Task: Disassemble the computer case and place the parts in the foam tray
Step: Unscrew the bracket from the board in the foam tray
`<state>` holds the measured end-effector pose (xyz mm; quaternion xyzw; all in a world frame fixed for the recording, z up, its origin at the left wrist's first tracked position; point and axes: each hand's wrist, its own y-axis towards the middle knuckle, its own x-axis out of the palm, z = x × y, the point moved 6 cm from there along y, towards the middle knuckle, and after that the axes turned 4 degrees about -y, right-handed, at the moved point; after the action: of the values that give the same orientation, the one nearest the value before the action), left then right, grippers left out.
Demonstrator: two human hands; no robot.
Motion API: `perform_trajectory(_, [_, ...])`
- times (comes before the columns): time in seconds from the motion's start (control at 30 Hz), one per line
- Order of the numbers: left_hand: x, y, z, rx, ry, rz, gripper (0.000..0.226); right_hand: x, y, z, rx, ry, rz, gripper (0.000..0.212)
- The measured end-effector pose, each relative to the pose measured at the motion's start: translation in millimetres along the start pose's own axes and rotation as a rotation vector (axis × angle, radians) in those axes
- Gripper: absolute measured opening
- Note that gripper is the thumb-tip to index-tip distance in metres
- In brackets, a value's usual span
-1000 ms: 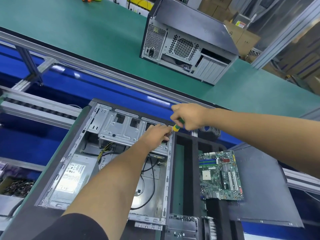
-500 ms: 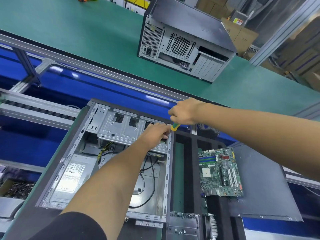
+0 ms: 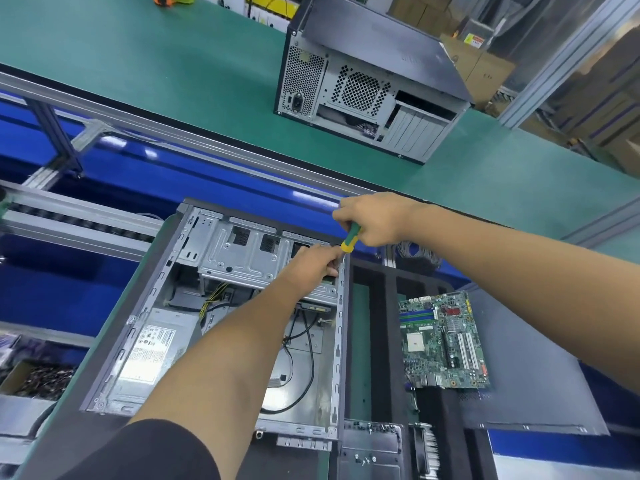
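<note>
Right hand (image 3: 372, 220) now lifts the screwdriver (image 3: 349, 238) higher, more green-yellow handle showing; left hand (image 3: 311, 263) fingertips stay at the drive cage (image 3: 242, 254) corner below its tip.

Electronics workshop, conveyor line (image 3: 104, 220), green workbench (image 3: 173, 64)
</note>
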<state>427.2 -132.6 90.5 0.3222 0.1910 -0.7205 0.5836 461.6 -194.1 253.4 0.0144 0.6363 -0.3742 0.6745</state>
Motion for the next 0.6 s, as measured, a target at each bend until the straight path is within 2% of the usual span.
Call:
perform_trajectory(0.1, [2,-1,-2,-0.135,-0.184,-0.04,0.014,-4,-9,11,0.06,0.092,0.078,0.021])
perform_trajectory(0.17, [0,-1,-7,-0.355,-0.473,0.028,0.004,-2,-16,18,0.101,0.155,0.105,0.022])
perform_trajectory(0.2, [0,-4,-9,-0.459,-0.582,0.053,0.008,2,-19,20,0.12,0.19,0.12,0.023])
perform_trajectory(0.23, [1,-3,-12,-0.486,-0.624,0.069,0.012,6,-21,22,0.14,0.229,0.134,0.023])
perform_trajectory(0.3, [2,-3,-11,-0.489,-0.732,0.07,0.02,14,-27,25,0.186,0.299,0.158,0.022])
perform_trajectory(0.4, [-2,-10,-4,-0.569,-0.822,0.071,0.015,26,-37,30,0.255,0.363,0.211,0.021])
perform_trajectory(0.47, [-3,-10,-6,-0.586,-0.809,0.047,0.017,37,-46,38,0.334,0.46,0.293,0.022])
perform_trajectory(0.6, [-8,-11,1,-0.426,-0.652,-0.031,0.018,77,-66,45,0.518,0.803,0.438,0.026])
